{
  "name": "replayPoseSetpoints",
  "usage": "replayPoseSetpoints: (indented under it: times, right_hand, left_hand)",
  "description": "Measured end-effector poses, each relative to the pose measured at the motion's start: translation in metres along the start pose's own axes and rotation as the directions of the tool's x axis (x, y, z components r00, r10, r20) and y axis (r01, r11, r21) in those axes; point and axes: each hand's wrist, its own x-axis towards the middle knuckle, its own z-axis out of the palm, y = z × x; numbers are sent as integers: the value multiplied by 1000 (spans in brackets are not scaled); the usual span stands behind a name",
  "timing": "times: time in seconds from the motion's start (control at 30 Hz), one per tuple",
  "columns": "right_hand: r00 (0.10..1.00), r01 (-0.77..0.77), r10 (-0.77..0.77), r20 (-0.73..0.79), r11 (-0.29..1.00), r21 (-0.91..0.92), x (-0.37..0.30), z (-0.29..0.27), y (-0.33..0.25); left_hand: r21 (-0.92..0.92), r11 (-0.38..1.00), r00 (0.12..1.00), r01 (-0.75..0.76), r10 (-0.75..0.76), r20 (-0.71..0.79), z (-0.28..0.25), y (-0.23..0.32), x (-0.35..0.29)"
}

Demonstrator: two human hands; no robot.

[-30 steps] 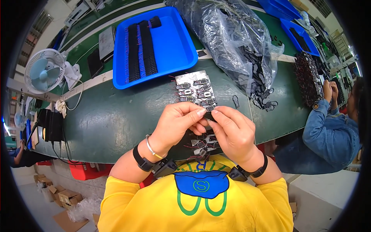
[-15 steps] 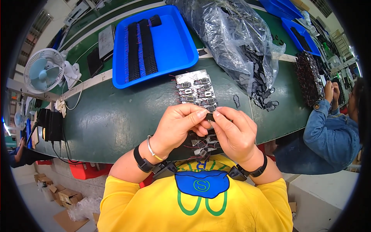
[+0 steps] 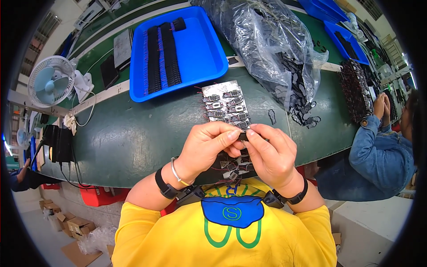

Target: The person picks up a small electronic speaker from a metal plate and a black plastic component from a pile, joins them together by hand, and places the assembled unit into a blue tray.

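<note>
My left hand and my right hand meet over the near end of a light metal plate. Thumbs and fingertips of both pinch a small black rectangular part, mostly covered by the fingers. Small speaker-like parts with thin red and black wires sit in rows on the plate. More of these wired parts show below my hands, near the table edge. A thin black frame-shaped gasket lies alone right of the plate.
Beyond the plate stands a blue tray with rows of black wired parts. A clear plastic bag spills black gaskets onto the green table. A fan is at left; a co-worker in a denim sleeve sits at right.
My hands stay almost in place, still pinching the black part, which appears slightly turned between the fingertips. At right, the co-worker's hands have shifted slightly.
</note>
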Motion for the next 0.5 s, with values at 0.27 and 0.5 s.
replayPoseSetpoints:
  times: [0.27, 0.5]
  right_hand:
    - [999, 40, -40, -8, 999, -21, 0, -6, -1]
    - [997, 73, -73, 2, 996, -47, 0, -9, -2]
  left_hand:
    - [66, 994, 996, -83, 81, 38, 1, -4, -3]
    - [99, 987, 990, -122, 115, 77, 1, -4, -4]
